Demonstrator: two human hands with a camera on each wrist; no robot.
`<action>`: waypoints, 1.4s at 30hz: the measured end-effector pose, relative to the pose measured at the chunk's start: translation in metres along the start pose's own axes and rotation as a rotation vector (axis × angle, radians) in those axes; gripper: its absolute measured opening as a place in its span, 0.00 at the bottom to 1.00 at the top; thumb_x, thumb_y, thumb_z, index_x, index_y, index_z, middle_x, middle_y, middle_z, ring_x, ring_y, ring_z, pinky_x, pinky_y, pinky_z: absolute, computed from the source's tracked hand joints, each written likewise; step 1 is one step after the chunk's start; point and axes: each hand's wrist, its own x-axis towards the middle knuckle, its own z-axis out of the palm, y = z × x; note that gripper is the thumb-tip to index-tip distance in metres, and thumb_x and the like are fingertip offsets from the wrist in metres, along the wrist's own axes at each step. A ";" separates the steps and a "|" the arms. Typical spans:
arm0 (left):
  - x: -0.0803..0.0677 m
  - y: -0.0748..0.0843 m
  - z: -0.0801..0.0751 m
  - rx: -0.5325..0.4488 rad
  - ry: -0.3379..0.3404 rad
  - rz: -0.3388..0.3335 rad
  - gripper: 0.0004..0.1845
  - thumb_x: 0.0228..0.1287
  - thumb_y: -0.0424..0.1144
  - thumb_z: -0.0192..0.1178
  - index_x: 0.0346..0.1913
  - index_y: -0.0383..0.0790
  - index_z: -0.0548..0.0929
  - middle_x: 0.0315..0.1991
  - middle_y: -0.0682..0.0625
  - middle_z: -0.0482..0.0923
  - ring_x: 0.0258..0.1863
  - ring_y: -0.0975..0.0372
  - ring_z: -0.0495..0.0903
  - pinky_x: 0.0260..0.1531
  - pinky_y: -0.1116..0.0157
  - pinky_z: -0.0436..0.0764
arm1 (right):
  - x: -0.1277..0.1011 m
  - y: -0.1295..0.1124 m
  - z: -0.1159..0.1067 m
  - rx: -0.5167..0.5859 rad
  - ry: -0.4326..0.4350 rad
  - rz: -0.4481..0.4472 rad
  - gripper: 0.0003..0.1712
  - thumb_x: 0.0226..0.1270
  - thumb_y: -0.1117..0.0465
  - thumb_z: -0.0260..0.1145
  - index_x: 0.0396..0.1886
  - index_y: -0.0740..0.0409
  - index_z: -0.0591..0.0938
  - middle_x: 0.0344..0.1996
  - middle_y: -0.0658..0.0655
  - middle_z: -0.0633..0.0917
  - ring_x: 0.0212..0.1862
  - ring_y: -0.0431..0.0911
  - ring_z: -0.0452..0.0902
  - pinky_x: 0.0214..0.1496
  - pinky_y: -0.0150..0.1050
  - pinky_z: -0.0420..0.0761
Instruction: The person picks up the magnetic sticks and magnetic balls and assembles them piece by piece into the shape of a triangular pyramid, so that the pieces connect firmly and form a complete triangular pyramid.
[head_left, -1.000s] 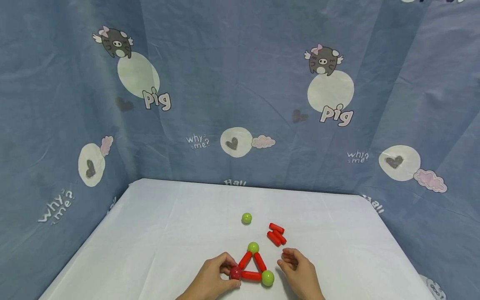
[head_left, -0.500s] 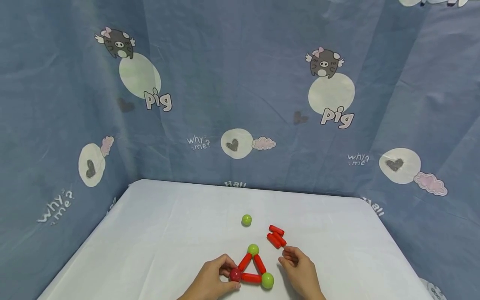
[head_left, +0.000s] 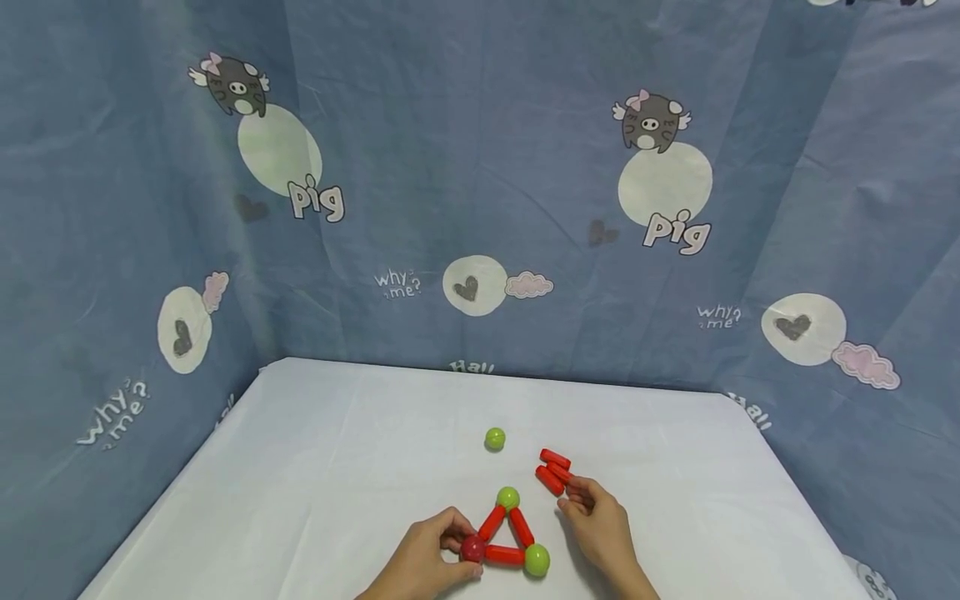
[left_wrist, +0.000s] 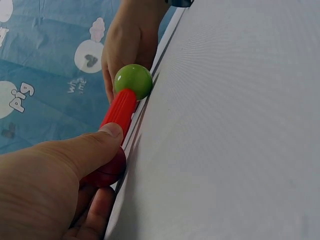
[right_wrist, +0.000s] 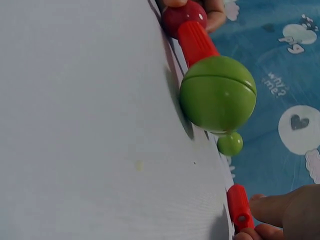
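Note:
A flat triangle of red rods (head_left: 504, 553) lies near the table's front, with a green ball (head_left: 507, 498) at its far corner, another green ball (head_left: 536, 560) at its right corner and a red ball (head_left: 472, 548) at its left corner. My left hand (head_left: 459, 548) grips the red ball (left_wrist: 107, 170) between thumb and fingers. My right hand (head_left: 574, 492) reaches a small pile of loose red rods (head_left: 556, 468) and pinches the end of one rod (right_wrist: 239, 207). A loose green ball (head_left: 494, 438) sits farther back.
The white-covered table (head_left: 337, 467) is walled on three sides by blue printed cloth (head_left: 480, 208). The table's edges run along the cloth at the left, the back and the right.
My right hand has moved forward from beside the triangle to the loose red rods and taken hold of one. The left hand and the triangle have stayed put.

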 end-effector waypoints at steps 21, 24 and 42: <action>0.001 0.002 0.001 0.015 0.000 -0.024 0.20 0.51 0.42 0.80 0.44 0.49 0.81 0.37 0.58 0.84 0.36 0.67 0.82 0.42 0.69 0.83 | 0.013 -0.001 0.005 -0.031 -0.022 0.002 0.24 0.54 0.64 0.79 0.52 0.63 0.85 0.41 0.58 0.89 0.44 0.46 0.85 0.46 0.38 0.86; 0.001 0.003 0.000 0.015 0.006 -0.020 0.21 0.50 0.41 0.80 0.44 0.48 0.80 0.37 0.58 0.84 0.36 0.67 0.82 0.42 0.70 0.83 | 0.014 -0.001 0.006 -0.030 -0.017 0.003 0.24 0.54 0.64 0.79 0.52 0.63 0.85 0.40 0.58 0.89 0.44 0.46 0.85 0.46 0.38 0.86; 0.000 0.001 0.001 0.017 0.010 -0.007 0.21 0.50 0.41 0.80 0.44 0.47 0.80 0.38 0.57 0.84 0.36 0.67 0.81 0.42 0.69 0.83 | 0.018 -0.003 0.015 -0.096 0.033 -0.025 0.16 0.56 0.65 0.77 0.46 0.62 0.88 0.34 0.53 0.89 0.37 0.42 0.82 0.38 0.32 0.81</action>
